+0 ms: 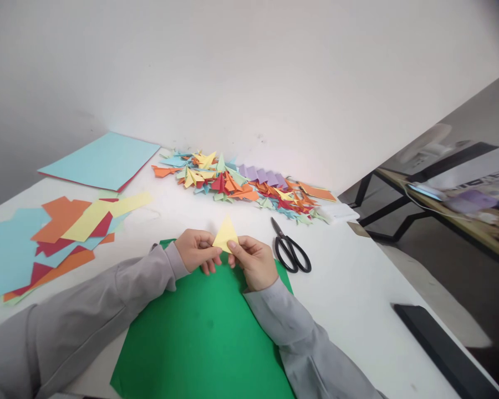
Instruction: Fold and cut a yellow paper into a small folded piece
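Between my two hands is a small yellow piece of folded paper (225, 233), its pointed end facing away from me. My left hand (196, 250) pinches its left corner between thumb and fingers. On the other side, my right hand (255, 260) grips the lower right corner, with the thumb lying on top of the paper. Both hands are over the far part of a green sheet (203, 332). Black-handled scissors (290, 249) lie just right of my right hand, blades pointing away.
Along the wall lies a heap of small folded paper planes (224, 180). Coloured paper pieces (72, 227) are spread at the left, below a large light-blue sheet (103, 160). A dark flat bar (441, 349) lies near the table's right edge. Another table (453, 205) stands at the right.
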{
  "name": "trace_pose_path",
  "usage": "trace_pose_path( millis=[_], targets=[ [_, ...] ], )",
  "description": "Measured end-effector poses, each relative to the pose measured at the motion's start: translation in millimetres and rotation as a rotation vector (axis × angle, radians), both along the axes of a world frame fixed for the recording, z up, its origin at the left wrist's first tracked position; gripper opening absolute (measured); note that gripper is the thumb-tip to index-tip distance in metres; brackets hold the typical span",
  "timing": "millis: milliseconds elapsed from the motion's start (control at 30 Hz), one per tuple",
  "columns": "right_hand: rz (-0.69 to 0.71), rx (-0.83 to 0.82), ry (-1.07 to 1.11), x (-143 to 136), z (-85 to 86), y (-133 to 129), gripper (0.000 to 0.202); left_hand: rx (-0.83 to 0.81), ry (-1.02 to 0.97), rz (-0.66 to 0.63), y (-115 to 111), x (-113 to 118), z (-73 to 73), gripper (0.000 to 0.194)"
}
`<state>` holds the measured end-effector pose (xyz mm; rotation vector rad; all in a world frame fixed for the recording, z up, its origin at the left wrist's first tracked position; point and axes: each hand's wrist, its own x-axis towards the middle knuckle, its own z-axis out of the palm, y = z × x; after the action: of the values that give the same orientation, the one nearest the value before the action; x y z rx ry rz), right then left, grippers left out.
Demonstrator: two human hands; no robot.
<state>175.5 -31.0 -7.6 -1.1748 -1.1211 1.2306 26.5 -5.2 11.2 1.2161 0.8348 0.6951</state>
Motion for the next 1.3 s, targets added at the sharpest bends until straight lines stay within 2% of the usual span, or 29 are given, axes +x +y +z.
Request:
trace_pose_path(
  millis=[433,667,833,1033,1300],
  targets=[
    [-0.010,0.026,-0.020,0.0,1.7,0.2,0.021,-0.121,-0.041,-0.048,4.2,-1.7,-1.0,0.031],
    [-0.003,0.013,-0.006,1.8,0.6,1.0,0.020,-0.174,-0.089,-0.051,5.1,-3.5,1.1,0.022],
    [-0.008,-0.010,0.047,3.1,-0.2,1.9,0.020,-0.148,-0.032,0.025,3.3,-2.3,3.6,0.006],
    [-0.006,-0.022,0.052,3.3,-0.3,0.9,0.019,-0.063,0.023,0.054,0.0,-0.1,3.4,0.007],
    [0.012,-0.016,0.021,4.8,-1.8,1.5,0.020,-0.131,0.000,0.017,1.1,-1.6,3.3,0.003]
  ],
)
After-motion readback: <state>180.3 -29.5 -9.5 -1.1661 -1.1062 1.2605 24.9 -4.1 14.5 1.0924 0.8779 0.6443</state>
